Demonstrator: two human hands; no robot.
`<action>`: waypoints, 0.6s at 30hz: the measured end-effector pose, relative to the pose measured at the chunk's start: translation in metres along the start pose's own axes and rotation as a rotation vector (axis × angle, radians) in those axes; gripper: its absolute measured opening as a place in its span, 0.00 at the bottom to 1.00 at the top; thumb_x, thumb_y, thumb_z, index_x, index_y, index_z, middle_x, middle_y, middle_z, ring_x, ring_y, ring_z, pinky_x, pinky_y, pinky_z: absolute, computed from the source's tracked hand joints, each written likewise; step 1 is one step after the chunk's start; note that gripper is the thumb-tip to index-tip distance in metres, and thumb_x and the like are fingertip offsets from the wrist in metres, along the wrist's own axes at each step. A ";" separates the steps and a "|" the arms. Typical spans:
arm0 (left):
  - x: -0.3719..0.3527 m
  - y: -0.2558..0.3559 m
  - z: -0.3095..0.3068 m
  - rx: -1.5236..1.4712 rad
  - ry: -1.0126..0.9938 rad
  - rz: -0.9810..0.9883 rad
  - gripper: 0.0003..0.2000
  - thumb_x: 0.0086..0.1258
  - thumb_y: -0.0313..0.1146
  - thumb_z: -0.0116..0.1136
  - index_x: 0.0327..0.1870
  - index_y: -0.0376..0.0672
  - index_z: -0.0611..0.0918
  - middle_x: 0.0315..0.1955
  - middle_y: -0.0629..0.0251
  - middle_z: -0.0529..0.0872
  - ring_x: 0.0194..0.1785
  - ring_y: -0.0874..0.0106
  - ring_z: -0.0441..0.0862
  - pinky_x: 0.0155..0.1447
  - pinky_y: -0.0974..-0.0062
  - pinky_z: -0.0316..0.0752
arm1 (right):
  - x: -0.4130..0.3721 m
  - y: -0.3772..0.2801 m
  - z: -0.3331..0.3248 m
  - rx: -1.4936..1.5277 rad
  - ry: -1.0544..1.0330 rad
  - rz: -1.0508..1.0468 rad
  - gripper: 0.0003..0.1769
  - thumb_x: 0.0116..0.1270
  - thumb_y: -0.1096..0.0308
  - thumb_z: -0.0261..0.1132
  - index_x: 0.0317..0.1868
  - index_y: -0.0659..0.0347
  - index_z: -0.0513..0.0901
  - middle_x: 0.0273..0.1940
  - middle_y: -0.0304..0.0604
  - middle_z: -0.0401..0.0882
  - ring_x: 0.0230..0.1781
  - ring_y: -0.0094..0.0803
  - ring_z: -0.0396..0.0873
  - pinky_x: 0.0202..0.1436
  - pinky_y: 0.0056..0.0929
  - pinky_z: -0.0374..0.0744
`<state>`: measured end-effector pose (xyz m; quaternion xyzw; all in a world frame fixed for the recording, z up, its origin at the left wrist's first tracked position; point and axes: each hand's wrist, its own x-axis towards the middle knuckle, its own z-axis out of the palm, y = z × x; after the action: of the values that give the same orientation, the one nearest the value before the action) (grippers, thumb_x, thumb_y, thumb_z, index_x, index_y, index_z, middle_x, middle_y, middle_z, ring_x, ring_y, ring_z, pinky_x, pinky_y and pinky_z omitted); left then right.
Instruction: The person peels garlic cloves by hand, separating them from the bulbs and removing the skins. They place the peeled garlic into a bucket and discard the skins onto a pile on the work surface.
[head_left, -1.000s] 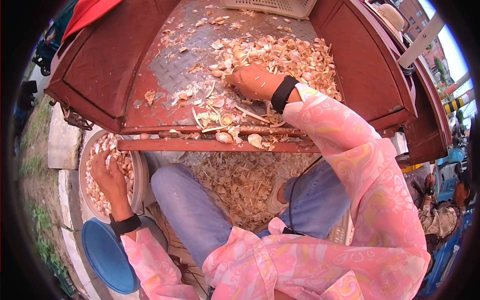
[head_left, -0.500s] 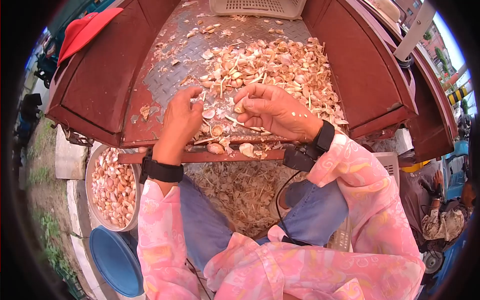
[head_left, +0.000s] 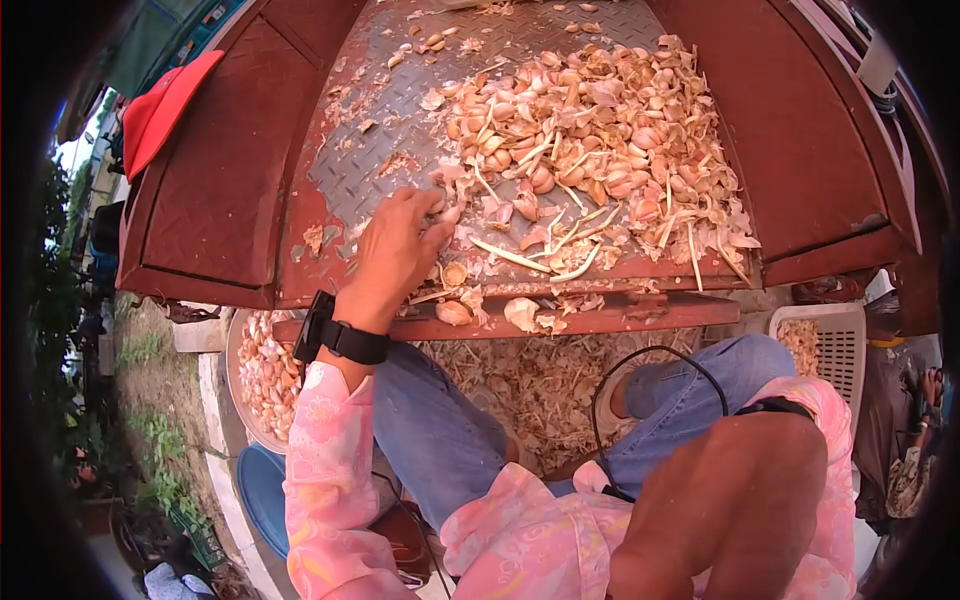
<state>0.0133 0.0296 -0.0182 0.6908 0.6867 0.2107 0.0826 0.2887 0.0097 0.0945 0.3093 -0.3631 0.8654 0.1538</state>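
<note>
My left hand (head_left: pixel 400 242) is at the near left edge of a heap of garlic cloves (head_left: pixel 610 130) on the metal tabletop. Its fingers are curled in, and a pale pink garlic clove (head_left: pixel 451 213) shows at the thumb and fingertips. Close to the camera at the lower right, my right hand (head_left: pixel 720 510) is raised, large and blurred. Its fingers cannot be made out, nor whether it holds anything. Dry garlic stems (head_left: pixel 510 254) and papery skins lie just right of my left hand.
Beside my left knee stands a round tub of garlic cloves (head_left: pixel 264 375), with a blue lid or basin (head_left: pixel 262 495) below it. A pale plastic basket (head_left: pixel 840 350) is at the right. Garlic skins (head_left: pixel 540 390) cover the ground between my legs. Red panels (head_left: pixel 800 140) flank the tabletop.
My right hand has left the tabletop with the clove it held and come up close to the camera. My left hand has shifted to the cloves at the heap's edge. The view has turned slightly.
</note>
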 end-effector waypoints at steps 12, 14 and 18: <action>0.020 -0.008 -0.009 0.219 -0.112 0.072 0.09 0.50 0.24 0.55 0.34 0.35 0.81 0.33 0.47 0.80 0.36 0.50 0.78 0.40 0.60 0.73 | -0.004 -0.002 0.008 -0.041 0.164 -0.188 0.12 0.66 0.75 0.52 0.27 0.75 0.73 0.26 0.65 0.71 0.17 0.46 0.70 0.16 0.34 0.68; 0.016 -0.008 -0.006 0.249 -0.088 0.077 0.09 0.49 0.22 0.54 0.33 0.35 0.80 0.33 0.46 0.80 0.36 0.49 0.78 0.40 0.59 0.73 | -0.002 0.000 0.008 -0.049 0.155 -0.221 0.15 0.67 0.74 0.53 0.22 0.71 0.75 0.27 0.65 0.74 0.18 0.41 0.74 0.17 0.28 0.71; 0.003 -0.009 -0.008 -0.060 0.026 -0.127 0.10 0.57 0.25 0.54 0.39 0.34 0.80 0.31 0.52 0.82 0.36 0.59 0.81 0.40 0.64 0.75 | 0.002 0.002 -0.002 -0.264 0.177 -0.211 0.13 0.66 0.71 0.55 0.25 0.69 0.75 0.29 0.62 0.75 0.19 0.36 0.75 0.19 0.24 0.73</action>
<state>0.0023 0.0314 -0.0142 0.6403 0.7234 0.2347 0.1074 0.2852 0.0101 0.0938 0.2454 -0.4240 0.8132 0.3143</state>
